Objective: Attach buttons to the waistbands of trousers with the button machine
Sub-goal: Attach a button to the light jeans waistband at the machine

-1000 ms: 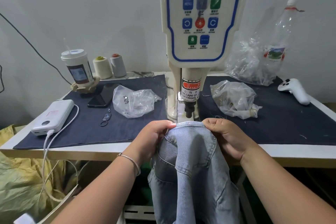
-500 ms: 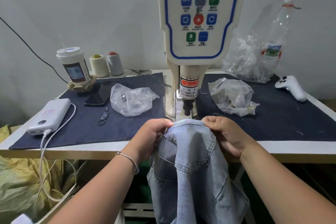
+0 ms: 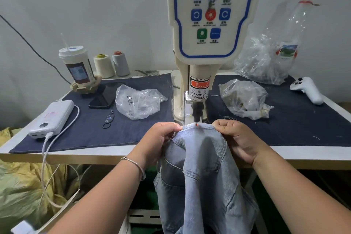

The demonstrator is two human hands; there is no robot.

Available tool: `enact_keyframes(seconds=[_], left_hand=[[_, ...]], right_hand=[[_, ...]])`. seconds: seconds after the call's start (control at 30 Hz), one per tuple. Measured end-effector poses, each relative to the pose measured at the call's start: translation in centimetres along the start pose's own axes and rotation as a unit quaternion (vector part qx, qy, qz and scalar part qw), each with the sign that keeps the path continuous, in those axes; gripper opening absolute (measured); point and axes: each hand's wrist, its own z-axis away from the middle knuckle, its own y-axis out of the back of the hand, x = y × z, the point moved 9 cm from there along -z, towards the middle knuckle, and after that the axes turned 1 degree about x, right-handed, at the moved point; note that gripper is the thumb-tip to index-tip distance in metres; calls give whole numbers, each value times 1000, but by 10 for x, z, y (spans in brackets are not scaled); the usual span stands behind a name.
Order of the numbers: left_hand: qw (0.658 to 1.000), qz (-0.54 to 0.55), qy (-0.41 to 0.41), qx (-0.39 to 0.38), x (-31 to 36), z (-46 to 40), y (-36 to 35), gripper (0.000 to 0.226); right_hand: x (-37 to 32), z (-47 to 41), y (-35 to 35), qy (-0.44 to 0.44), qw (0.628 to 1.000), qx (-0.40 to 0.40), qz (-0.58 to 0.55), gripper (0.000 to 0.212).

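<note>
Trousers (image 3: 201, 157) — two hands (image 3: 161, 138) gripping.

My pale denim trousers (image 3: 201, 173) hang off the table edge, waistband (image 3: 197, 129) up at twelve o'clock beneath the cream button machine (image 3: 207, 24), seemingly just touching its base.

At the desk's (image 3: 114, 155) left edge lies a white power bank (image 3: 52, 118) with a white cable (image 3: 45, 150). Near the back left corner stand a lidded paper cup (image 3: 77, 64) and two thread cones (image 3: 112, 65). A white game controller (image 3: 306, 89) lies at the right edge.
</note>
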Motion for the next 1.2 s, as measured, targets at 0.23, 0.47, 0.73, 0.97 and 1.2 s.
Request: enact_keyframes(seconds=[0.23, 0.47, 0.73, 0.97, 1.2], left_hand=[[1000, -5, 2, 11, -2, 0, 2, 16], [999, -10, 29, 20, -1, 5, -3, 14], [978, -185, -3, -95, 31, 51, -26, 21], [985, -112, 91, -94, 15, 88, -23, 18], [914, -283, 240, -163, -48, 126, -50, 49]], right_hand=[[1, 1, 1, 2, 1000, 4, -17, 22], [-2, 5, -1, 4, 999, 20, -31, 17], [-18, 55, -23, 10, 998, -16, 65, 17], [-59, 121, -78, 92, 973, -158, 142, 16], [-108, 173, -101, 181, 947, -206, 166, 14]])
